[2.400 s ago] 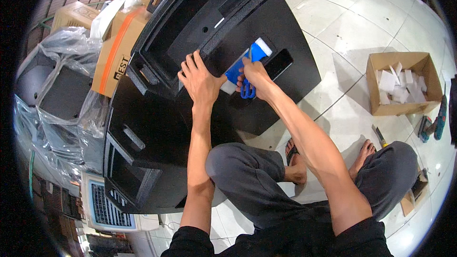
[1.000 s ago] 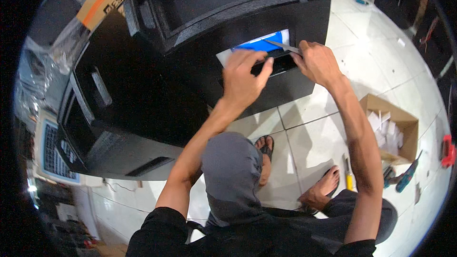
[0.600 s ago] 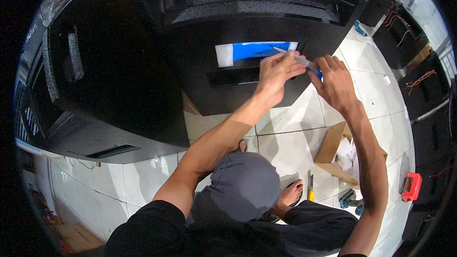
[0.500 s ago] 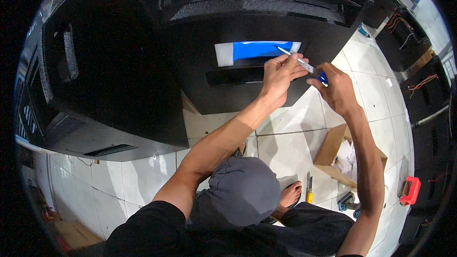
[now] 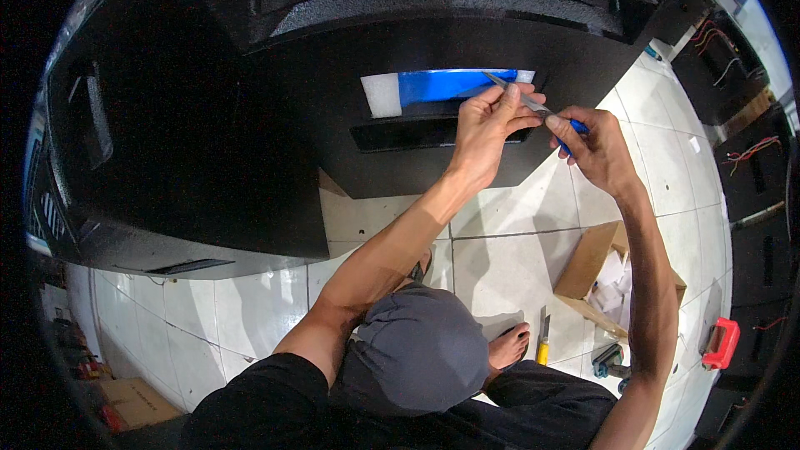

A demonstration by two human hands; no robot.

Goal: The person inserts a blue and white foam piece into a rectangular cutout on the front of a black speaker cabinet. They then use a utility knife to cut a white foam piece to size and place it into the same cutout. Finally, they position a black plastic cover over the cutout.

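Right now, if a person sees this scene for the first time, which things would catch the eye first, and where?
Probably the bright blue strip with white showing at both ends, on the black cabinet at top centre. Next, the scissors at its right end, with the right hand on the blue handles and the left hand at the blades. Then the red object at far right.

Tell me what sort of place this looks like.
Probably an assembly workshop: a large black cabinet, loose coloured wires on dark units at right, and a yellow-handled knife on the tiled floor.
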